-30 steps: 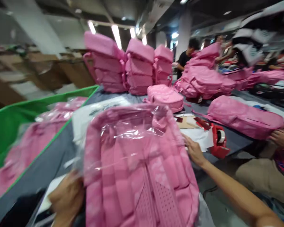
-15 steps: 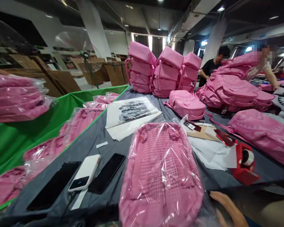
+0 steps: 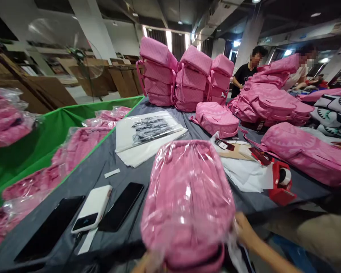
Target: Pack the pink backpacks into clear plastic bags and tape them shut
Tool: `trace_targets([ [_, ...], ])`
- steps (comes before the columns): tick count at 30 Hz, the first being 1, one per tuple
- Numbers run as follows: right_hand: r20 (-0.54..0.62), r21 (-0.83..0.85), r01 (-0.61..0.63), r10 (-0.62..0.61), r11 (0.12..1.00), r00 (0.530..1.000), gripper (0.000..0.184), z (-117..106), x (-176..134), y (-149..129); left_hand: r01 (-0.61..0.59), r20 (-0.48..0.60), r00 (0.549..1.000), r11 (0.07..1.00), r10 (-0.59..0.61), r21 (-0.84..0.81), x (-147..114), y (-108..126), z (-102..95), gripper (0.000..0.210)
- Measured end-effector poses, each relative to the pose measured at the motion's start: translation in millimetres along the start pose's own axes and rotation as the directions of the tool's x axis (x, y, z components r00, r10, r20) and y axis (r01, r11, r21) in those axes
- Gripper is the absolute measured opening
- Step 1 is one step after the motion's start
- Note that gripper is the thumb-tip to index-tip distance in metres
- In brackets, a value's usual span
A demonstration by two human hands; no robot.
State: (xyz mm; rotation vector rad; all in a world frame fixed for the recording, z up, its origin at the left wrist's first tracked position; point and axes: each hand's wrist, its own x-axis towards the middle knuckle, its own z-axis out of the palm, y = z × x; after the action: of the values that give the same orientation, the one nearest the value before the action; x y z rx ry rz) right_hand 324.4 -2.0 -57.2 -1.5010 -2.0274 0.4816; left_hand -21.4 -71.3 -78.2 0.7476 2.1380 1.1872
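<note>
The pink backpack (image 3: 189, 185) sits between the left hand (image 3: 146, 262), its grip too blurred to tell, and the right hand (image 3: 243, 228), gripping clear plastic (image 3: 232, 244); likely soft, light, slippery, best held under both sides.

narrow bare strip of gray cloth (image 3: 132, 217) left of the wrapped pink backpack (image 3: 187, 189), black phone (image 3: 121, 206) bordering that strip, white printed bags (image 3: 150, 138) in the way beyond the backpack's upper left, white sheets (image 3: 244, 175) and red tape dispenser (image 3: 279, 195) obstructing the backpack's right
</note>
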Motion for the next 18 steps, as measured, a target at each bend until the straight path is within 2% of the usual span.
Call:
trace_targets([
  [2,0.016,0.063,-0.021,0.020,0.998,1.000,0.040,-8.9,28.4,-7.8,-0.184,0.092,0.978,0.982,0.187,-0.032,13.2,19.2,-2.7,0.037],
  [3,-0.012,0.096,-0.024,0.025,0.995,1.000,0.036,-17.2,47.9,-8.0,-0.312,0.109,0.942,0.948,0.317,-0.062,24.1,29.5,-5.3,0.034],
  [5,-0.143,0.136,-0.010,0.030,0.991,0.989,0.025,-39.8,84.2,-0.9,-0.509,0.014,0.858,0.856,0.513,-0.092,47.6,44.5,-12.3,0.025],
  [6,-0.248,0.146,-0.008,0.045,0.989,0.968,0.022,-52.3,95.3,4.9,-0.530,-0.075,0.848,0.843,0.525,-0.093,56.5,46.7,-16.3,0.025],
  [7,-0.306,0.147,-0.017,0.062,0.989,0.950,0.020,-63.9,98.9,10.9,-0.486,-0.158,0.870,0.867,0.467,-0.115,61.5,44.4,-20.2,0.030],
  [8,-0.322,0.145,-0.040,0.085,0.989,0.943,0.019,-73.4,94.4,16.1,-0.386,-0.190,0.916,0.905,0.354,-0.176,61.8,37.8,-23.1,0.036],
  [9,-0.299,0.142,-0.079,0.118,0.987,0.947,0.020,-79.9,82.4,19.8,-0.248,-0.145,0.966,0.931,0.216,-0.266,57.3,28.0,-24.4,0.043],
  [10,-0.261,0.135,-0.126,0.158,0.983,0.952,0.024,-82.9,64.8,21.3,-0.095,-0.031,0.995,0.933,0.090,-0.347,48.9,16.7,-23.6,0.050],
  [11,-0.227,0.126,-0.175,0.200,0.976,0.953,0.029,-82.7,43.9,20.4,0.038,0.117,0.993,0.925,0.007,-0.377,37.6,6.3,-20.1,0.058],
  [12,-0.224,0.119,-0.217,0.239,0.969,0.945,0.035,-79.6,22.3,16.6,0.108,0.243,0.970,0.926,-0.019,-0.362,24.9,-1.4,-13.9,0.065],
  [13,-0.238,0.116,-0.240,0.262,0.964,0.935,0.040,-74.2,2.7,10.0,0.100,0.332,0.943,0.942,0.013,-0.320,12.5,-4.7,-5.1,0.069],
  [14,-0.256,0.114,-0.234,0.256,0.966,0.932,0.043,-66.9,-12.9,0.9,0.012,0.384,0.918,0.962,0.098,-0.273,1.7,-3.0,6.2,0.069],
  [15,-0.261,0.108,-0.196,0.218,0.975,0.941,0.043,-57.7,-22.9,-10.0,-0.131,0.407,0.887,0.963,0.220,-0.236,-6.4,3.2,19.6,0.064],
  [17,-0.230,0.074,-0.068,0.084,0.995,0.970,0.033,-34.8,-24.2,-33.4,-0.418,0.432,0.775,0.887,0.461,-0.196,-13.8,24.5,51.6,0.050],
  [18,-0.213,0.043,-0.019,0.028,0.999,0.977,0.033,-22.0,-16.5,-43.9,-0.503,0.455,0.718,0.844,0.527,-0.186,-14.1,36.6,68.9,0.047],
])
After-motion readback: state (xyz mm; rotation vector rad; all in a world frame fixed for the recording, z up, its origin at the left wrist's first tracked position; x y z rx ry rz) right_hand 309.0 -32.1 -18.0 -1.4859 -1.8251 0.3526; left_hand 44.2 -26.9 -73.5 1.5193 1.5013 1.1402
